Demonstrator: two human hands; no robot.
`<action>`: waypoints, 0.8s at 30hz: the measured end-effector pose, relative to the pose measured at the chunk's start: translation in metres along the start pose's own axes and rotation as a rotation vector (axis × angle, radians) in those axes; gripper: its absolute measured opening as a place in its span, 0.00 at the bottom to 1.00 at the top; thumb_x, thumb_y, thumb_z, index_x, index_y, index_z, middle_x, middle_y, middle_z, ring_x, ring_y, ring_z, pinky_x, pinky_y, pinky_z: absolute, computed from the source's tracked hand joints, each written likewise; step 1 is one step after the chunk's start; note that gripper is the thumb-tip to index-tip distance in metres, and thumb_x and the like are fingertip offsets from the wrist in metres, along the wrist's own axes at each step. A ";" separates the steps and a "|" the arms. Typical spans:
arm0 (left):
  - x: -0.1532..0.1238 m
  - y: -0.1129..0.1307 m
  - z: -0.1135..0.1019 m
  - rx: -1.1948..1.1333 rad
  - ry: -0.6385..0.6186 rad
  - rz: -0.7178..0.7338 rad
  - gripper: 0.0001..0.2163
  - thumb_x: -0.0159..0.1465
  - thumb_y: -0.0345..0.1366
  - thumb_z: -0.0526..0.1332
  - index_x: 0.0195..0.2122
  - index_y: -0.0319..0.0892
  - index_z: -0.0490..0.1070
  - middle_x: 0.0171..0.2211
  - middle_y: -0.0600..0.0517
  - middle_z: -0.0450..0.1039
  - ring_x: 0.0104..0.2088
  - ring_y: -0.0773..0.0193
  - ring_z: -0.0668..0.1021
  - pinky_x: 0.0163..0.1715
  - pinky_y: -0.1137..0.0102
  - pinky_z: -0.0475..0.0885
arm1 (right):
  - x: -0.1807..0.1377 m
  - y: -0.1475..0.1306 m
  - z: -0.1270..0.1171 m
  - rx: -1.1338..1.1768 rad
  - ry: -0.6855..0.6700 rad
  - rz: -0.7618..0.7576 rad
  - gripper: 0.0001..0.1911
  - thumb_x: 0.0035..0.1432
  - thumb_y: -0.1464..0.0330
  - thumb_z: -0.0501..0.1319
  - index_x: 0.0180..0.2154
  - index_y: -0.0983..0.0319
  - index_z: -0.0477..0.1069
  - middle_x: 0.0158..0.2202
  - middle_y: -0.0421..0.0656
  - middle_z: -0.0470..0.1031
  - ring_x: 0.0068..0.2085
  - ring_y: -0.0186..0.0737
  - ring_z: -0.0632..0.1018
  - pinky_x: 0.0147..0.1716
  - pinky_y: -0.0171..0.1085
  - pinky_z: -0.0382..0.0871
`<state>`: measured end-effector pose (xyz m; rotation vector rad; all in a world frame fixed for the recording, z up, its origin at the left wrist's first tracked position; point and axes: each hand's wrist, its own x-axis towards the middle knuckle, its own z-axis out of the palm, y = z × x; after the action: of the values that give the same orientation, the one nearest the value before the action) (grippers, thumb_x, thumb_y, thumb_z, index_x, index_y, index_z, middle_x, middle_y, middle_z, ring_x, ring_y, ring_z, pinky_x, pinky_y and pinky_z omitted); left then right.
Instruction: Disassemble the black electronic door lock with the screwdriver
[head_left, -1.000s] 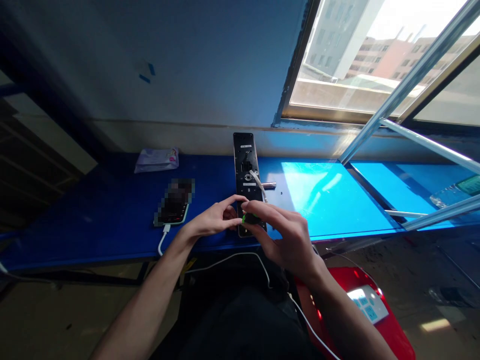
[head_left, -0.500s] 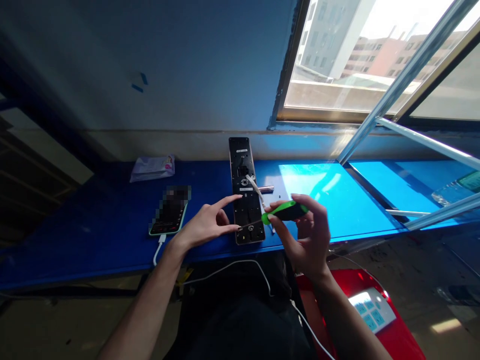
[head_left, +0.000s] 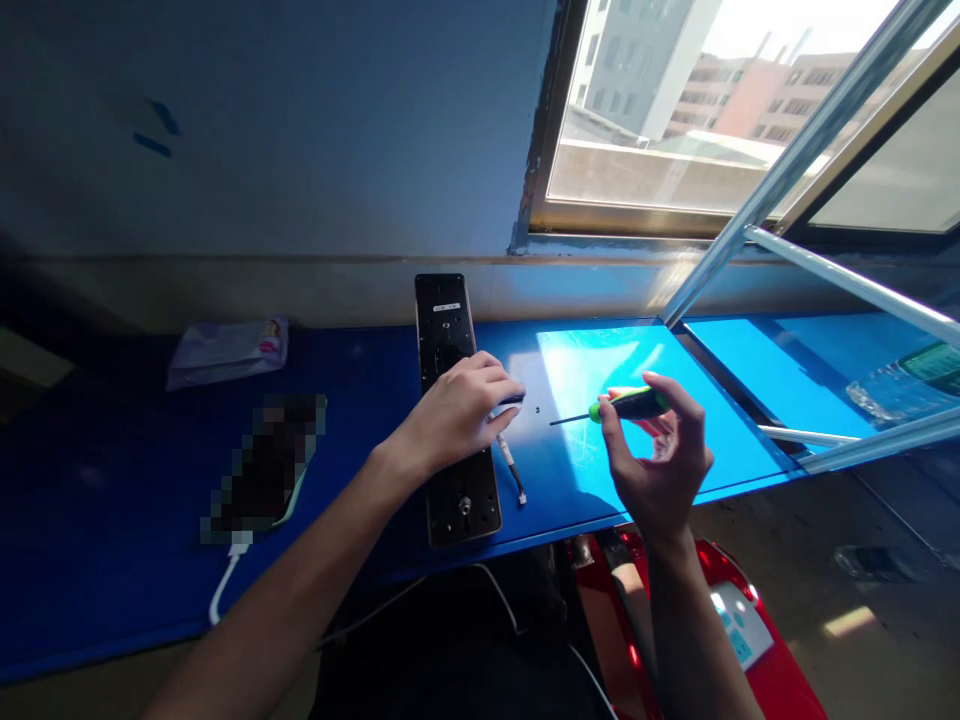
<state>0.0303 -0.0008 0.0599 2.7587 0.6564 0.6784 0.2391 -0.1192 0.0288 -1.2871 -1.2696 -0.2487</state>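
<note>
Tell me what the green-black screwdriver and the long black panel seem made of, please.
Screwdriver handle: likely plastic or rubber, smooth, two-coloured; slim, straight shaft probably dark metal. Panel: black face, dull sheen, perhaps plastic or coated metal.

Left hand palm down, fingers curled, right hand raised, fingers bent, bare forearms extended

The black panel lies lengthwise away from you, edged in copper tone, with a white label near its far end and a round metal fitting near its close end. Your left hand covers its middle and pinches a shiny piece, mostly hidden. The white-sleeved cable lies right of the panel, plug loose. The green-and-black screwdriver sits in your right hand, its shaft pointing left, clear of the panel.
</note>
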 end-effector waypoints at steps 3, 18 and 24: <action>0.014 -0.004 0.008 0.073 -0.080 0.017 0.10 0.71 0.32 0.63 0.50 0.39 0.81 0.46 0.43 0.82 0.53 0.50 0.76 0.51 0.56 0.76 | 0.000 0.012 0.009 -0.016 0.008 0.022 0.25 0.61 0.70 0.71 0.58 0.56 0.71 0.48 0.46 0.82 0.41 0.45 0.87 0.40 0.46 0.87; 0.051 -0.007 0.048 0.381 -0.398 0.062 0.06 0.69 0.34 0.66 0.43 0.42 0.83 0.47 0.40 0.79 0.55 0.44 0.74 0.46 0.59 0.68 | 0.004 0.043 0.026 0.109 -0.009 0.117 0.30 0.59 0.72 0.73 0.61 0.53 0.70 0.48 0.44 0.82 0.42 0.45 0.87 0.42 0.48 0.87; 0.051 -0.010 0.050 0.392 -0.424 0.049 0.07 0.69 0.35 0.66 0.44 0.41 0.82 0.49 0.40 0.78 0.55 0.43 0.74 0.45 0.58 0.68 | 0.009 0.040 0.024 0.120 0.010 0.109 0.30 0.58 0.73 0.73 0.60 0.53 0.71 0.46 0.44 0.81 0.40 0.45 0.87 0.40 0.47 0.88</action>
<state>0.0913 0.0262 0.0333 3.1333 0.6827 -0.0495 0.2588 -0.0816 0.0082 -1.2458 -1.1837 -0.0991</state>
